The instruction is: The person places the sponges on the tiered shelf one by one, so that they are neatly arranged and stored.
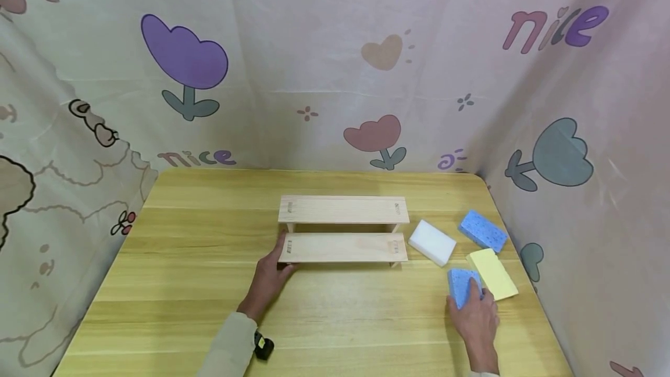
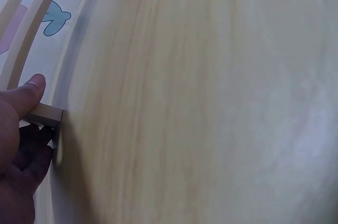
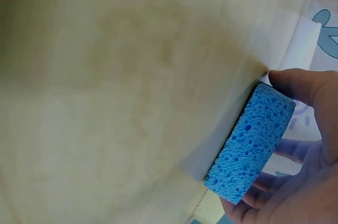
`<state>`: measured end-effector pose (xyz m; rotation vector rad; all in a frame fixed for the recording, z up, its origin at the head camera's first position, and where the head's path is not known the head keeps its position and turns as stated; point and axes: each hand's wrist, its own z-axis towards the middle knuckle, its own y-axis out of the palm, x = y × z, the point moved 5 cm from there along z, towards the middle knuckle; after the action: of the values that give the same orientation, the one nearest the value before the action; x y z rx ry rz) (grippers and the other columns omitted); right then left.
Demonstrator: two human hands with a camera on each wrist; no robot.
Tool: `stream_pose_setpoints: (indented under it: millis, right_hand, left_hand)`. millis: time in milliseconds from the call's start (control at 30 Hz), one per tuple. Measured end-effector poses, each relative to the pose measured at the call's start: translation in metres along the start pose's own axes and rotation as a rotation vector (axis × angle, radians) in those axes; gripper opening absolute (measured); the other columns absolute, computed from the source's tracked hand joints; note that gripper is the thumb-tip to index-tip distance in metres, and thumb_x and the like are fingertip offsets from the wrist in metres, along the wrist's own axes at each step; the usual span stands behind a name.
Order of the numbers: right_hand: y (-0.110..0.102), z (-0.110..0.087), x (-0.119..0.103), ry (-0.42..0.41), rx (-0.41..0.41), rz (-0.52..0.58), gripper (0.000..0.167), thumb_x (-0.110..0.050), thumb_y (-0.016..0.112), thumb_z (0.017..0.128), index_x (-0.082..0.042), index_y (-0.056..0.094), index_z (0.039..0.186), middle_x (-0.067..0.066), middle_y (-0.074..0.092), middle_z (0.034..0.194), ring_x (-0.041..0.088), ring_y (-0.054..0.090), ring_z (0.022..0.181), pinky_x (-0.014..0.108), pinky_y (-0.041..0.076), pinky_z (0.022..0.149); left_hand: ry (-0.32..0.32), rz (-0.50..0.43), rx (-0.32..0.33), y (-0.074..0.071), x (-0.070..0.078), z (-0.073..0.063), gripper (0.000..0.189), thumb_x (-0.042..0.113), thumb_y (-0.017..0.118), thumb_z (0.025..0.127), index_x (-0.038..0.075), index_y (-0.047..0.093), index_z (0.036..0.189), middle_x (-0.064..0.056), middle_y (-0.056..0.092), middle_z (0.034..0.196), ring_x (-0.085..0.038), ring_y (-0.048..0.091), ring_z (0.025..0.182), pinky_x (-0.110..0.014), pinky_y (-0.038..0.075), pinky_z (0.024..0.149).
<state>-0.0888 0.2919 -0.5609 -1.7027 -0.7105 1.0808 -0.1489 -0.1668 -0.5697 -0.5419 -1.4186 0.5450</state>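
Observation:
A two-step pale wooden rack [image 1: 342, 211] stands mid-table. My left hand [image 1: 268, 280] grips the left end of its lower front step. In the left wrist view, the thumb and curled fingers of the left hand [image 2: 21, 145] close around a wooden leg piece [image 2: 46, 114]. On the right, a blue sponge [image 1: 460, 285] lies flat on the table under my right hand [image 1: 476, 319]. The right wrist view shows the thumb of the right hand [image 3: 311, 129] at one end of the pored blue sponge [image 3: 251, 142], the other fingers along its far side.
A white sponge [image 1: 432, 242] lies just right of the rack. Further right are a second blue sponge [image 1: 483, 230] and a yellow sponge [image 1: 493, 274], near the right edge of the wooden table [image 1: 173, 260]. Patterned cloth [image 1: 293, 45] hangs behind and at both sides.

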Motion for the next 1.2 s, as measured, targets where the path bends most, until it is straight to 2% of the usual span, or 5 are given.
stream_pose_setpoints:
  millis: [400,600,733,1000,1200]
  right_hand:
    - [-0.01,0.005,-0.005,-0.021,-0.102,-0.044,0.077,-0.031,0.062,0.084,0.007,0.029,0.141,0.044,0.033,0.127,0.06,0.041,0.111,0.064,0.044,0.082]
    - [-0.017,0.009,-0.007,-0.031,-0.139,-0.068,0.079,-0.034,0.063,0.084,0.009,0.029,0.141,0.044,0.033,0.126,0.06,0.042,0.11,0.064,0.045,0.083]
    - [-0.022,0.012,-0.011,-0.034,-0.146,-0.061,0.079,-0.034,0.062,0.085,0.008,0.027,0.142,0.044,0.032,0.128,0.06,0.041,0.111,0.065,0.044,0.083]
    - [-0.041,0.021,-0.028,-0.127,-0.054,-0.046,0.075,-0.03,0.063,0.086,0.007,0.03,0.142,0.043,0.034,0.131,0.061,0.042,0.111,0.068,0.044,0.081]
    - [-0.066,0.032,-0.05,-0.182,0.017,-0.028,0.073,-0.026,0.065,0.085,0.005,0.033,0.142,0.041,0.034,0.133,0.058,0.039,0.115,0.069,0.04,0.084]
  left_hand:
    - [0.014,-0.003,0.023,-0.002,0.0,-0.001,0.09,0.015,0.074,0.081,0.019,0.02,0.153,-0.022,0.051,0.138,-0.035,0.053,0.123,-0.047,0.048,0.098]
    - [0.034,-0.021,0.024,-0.002,0.002,-0.001,0.09,0.012,0.074,0.081,0.014,0.021,0.152,-0.022,0.052,0.137,-0.035,0.055,0.12,-0.044,0.052,0.093]
    - [0.03,-0.032,0.022,-0.002,0.002,-0.001,0.09,0.013,0.075,0.08,0.014,0.021,0.152,-0.021,0.051,0.137,-0.035,0.055,0.121,-0.045,0.051,0.095]
    - [0.051,-0.031,0.032,-0.002,0.002,-0.001,0.089,0.011,0.075,0.08,0.013,0.022,0.152,-0.02,0.051,0.138,-0.034,0.055,0.121,-0.044,0.051,0.095]
    - [0.027,-0.06,0.01,-0.001,0.001,-0.001,0.088,0.013,0.073,0.082,0.015,0.02,0.153,-0.02,0.051,0.138,-0.032,0.056,0.119,-0.04,0.054,0.091]
